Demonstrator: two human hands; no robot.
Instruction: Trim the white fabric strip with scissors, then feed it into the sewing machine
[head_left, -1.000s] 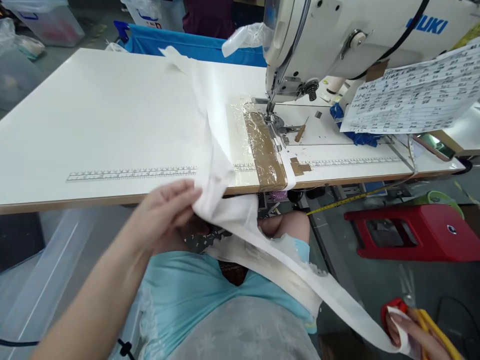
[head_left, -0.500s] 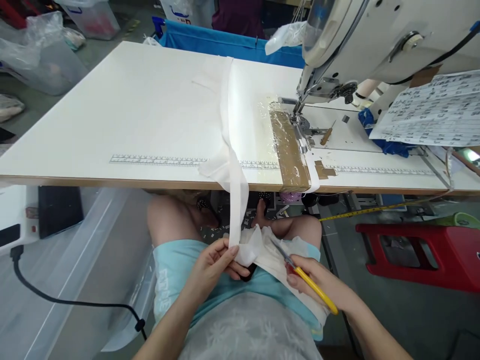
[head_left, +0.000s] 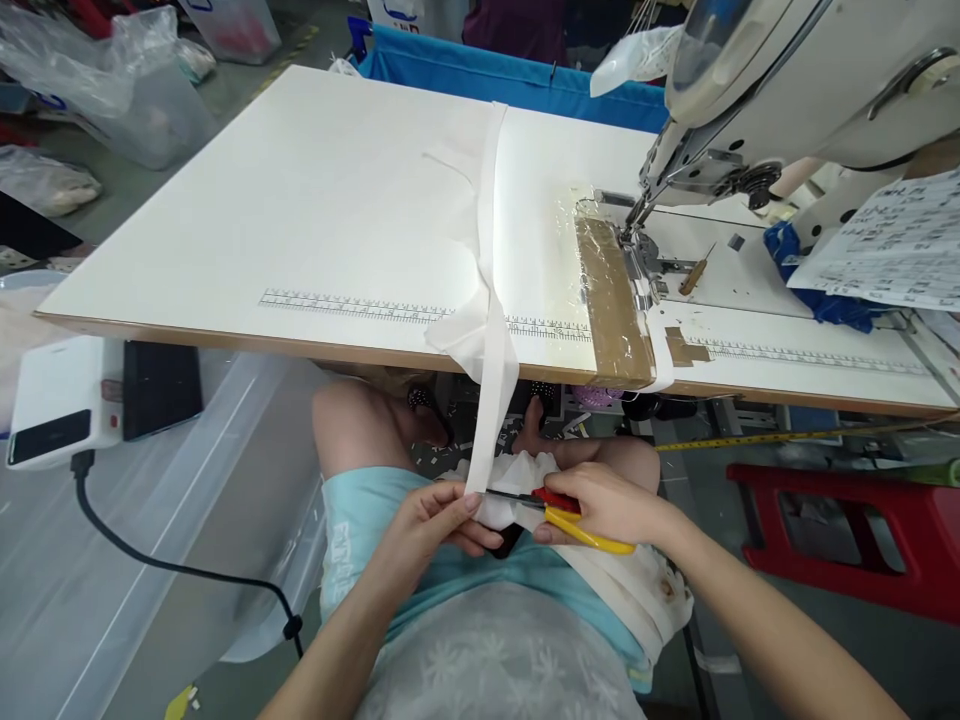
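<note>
1. Our left forearm (head_left: pixel 345 625) slants up from the lower left; the left hand (head_left: pixel 435 515), above our light-blue shorts (head_left: pixel 360 500), has its grip pinched on a white fabric strip (head_left: pixel 493 390).
2. Our right forearm (head_left: pixel 757 585) reaches in from the lower right; the right hand (head_left: pixel 611 498) grasps the red-and-yellow-handled scissors (head_left: pixel 592 538), blades pointing left beside our left thumb.
3. The strip crosses the table (head_left: pixel 360 200) and hangs over its near edge to our left hand.

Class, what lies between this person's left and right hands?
In the head view, the blades of the scissors in the right hand reach toward the left hand; white fabric and something dark show below.
</note>
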